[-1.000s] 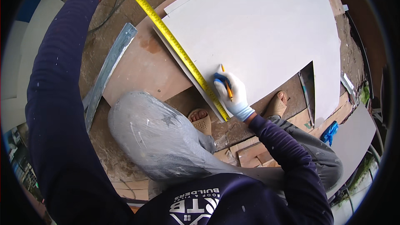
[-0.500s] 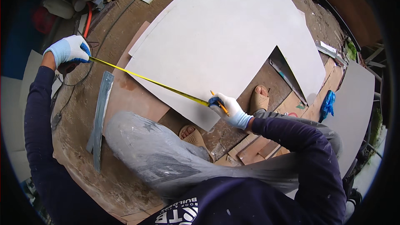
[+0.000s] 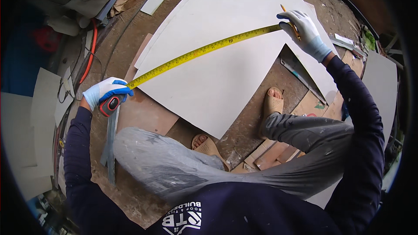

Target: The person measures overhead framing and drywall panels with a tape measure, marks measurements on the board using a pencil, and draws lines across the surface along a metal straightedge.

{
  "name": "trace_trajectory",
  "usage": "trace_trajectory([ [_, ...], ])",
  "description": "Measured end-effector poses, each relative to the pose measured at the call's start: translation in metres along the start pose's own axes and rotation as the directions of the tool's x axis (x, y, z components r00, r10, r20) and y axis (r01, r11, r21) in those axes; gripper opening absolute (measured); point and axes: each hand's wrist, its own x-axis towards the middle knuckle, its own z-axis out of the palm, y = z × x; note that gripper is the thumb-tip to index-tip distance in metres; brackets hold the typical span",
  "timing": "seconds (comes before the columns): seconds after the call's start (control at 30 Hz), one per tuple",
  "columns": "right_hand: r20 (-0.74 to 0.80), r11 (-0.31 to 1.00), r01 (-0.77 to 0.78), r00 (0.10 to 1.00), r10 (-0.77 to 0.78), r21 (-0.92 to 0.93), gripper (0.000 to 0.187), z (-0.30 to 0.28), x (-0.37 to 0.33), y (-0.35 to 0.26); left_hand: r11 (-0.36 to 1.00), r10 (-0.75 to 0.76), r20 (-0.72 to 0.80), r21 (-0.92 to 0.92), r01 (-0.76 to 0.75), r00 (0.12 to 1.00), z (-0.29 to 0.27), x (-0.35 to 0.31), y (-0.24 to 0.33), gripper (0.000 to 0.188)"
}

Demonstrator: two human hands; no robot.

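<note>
A yellow tape measure blade [image 3: 196,54] stretches in a slight arc across a large pale board [image 3: 217,78]. At its left end, my gloved left hand [image 3: 109,91] grips the tape measure by its red and black case [image 3: 110,105], just off the board's left edge. My gloved right hand [image 3: 305,32] pinches the far end of the blade above the board's right part. An orange pencil [image 3: 295,31] is also held between the right hand's fingers. Close to the right hand, a triangular notch cuts into the board.
A grey metal strip [image 3: 111,143] lies beside my left knee. Beneath the board rests a brownish sheet [image 3: 137,111]. Inside the notch sits a flat metal tool [image 3: 300,76]. Wood offcuts [image 3: 272,156] lie by my feet. An orange hose [image 3: 90,52] and cables run at the left.
My right hand has moved up and right with the blade's end, off the board's near corner. The left hand has come down and right. The blade now faces up and looks broader.
</note>
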Motion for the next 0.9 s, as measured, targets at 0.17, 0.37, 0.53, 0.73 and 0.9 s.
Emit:
trace_trajectory([
  [0.17, -0.264, 0.930, -0.047, 0.952, 0.152, 0.365, 0.030, -0.033, 0.041, -0.080, 0.752, 0.216, -0.282, -0.562, -0.344, 0.935, 0.038, 0.032, 0.047, 0.033],
  [0.37, 0.299, 0.464, -0.468, 0.870, 0.393, 0.753, 0.089, 0.019, 0.042, -0.160, 0.142, 0.351, -0.564, -0.757, -0.638, 0.748, 0.126, 0.105, 0.176, 0.042],
  [0.53, 0.587, 0.257, -0.694, 0.712, 0.386, 0.673, 0.069, -0.013, 0.021, -0.118, -0.222, 0.199, -0.598, -0.799, -0.559, 0.776, 0.218, 0.138, 0.274, 0.032],
  [0.73, 0.584, 0.439, -0.612, 0.782, 0.217, 0.658, 0.034, -0.020, 0.009, -0.052, -0.423, 0.115, -0.574, -0.766, -0.483, 0.810, 0.276, 0.190, 0.305, 0.031],
  [0.9, 0.418, 0.775, -0.355, 0.899, 0.130, 0.522, 0.032, -0.014, 0.014, 0.000, -0.420, -0.039, -0.542, -0.753, -0.506, 0.839, 0.273, 0.208, 0.283, 0.039],
])
